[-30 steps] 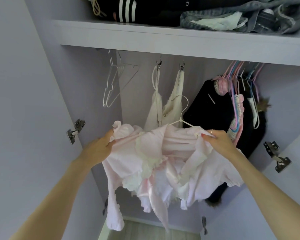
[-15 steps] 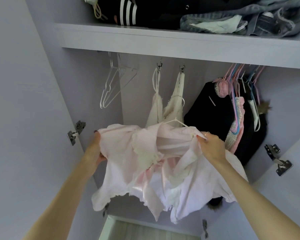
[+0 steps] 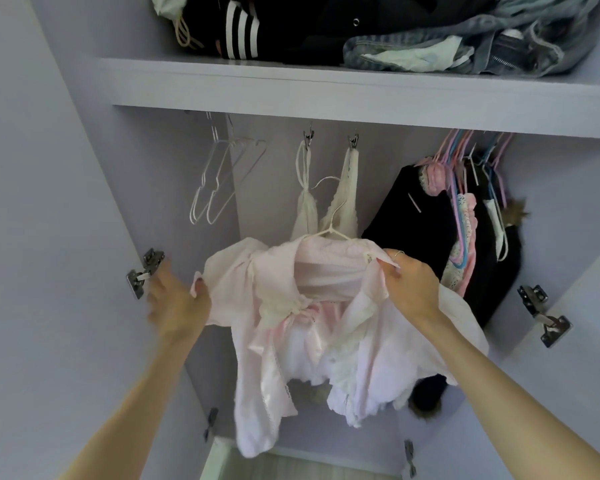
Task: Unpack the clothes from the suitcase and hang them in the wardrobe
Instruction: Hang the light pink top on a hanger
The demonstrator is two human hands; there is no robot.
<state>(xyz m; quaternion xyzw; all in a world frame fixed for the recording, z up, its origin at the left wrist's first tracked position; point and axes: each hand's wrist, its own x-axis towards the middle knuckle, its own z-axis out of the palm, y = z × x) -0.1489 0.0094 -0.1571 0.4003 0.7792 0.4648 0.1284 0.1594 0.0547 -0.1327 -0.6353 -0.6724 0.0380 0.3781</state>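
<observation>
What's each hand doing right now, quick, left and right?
Left hand: fingers gripping the pink garment at its left shoulder.
Right hand: fingers pinching the same garment at its right shoulder.

empty hangers (image 3: 219, 181) hang left, dark clothes (image 3: 430, 220) right, below the shelf (image 3: 326, 91).

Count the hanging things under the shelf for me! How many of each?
Empty white hangers: 2
Cream tops on metal clips: 2
Pink blouse on its white hanger, held by both hands: 1
Total: 5, plus a bunch of dark and pink clothes at the right, too bunched to count.
</observation>
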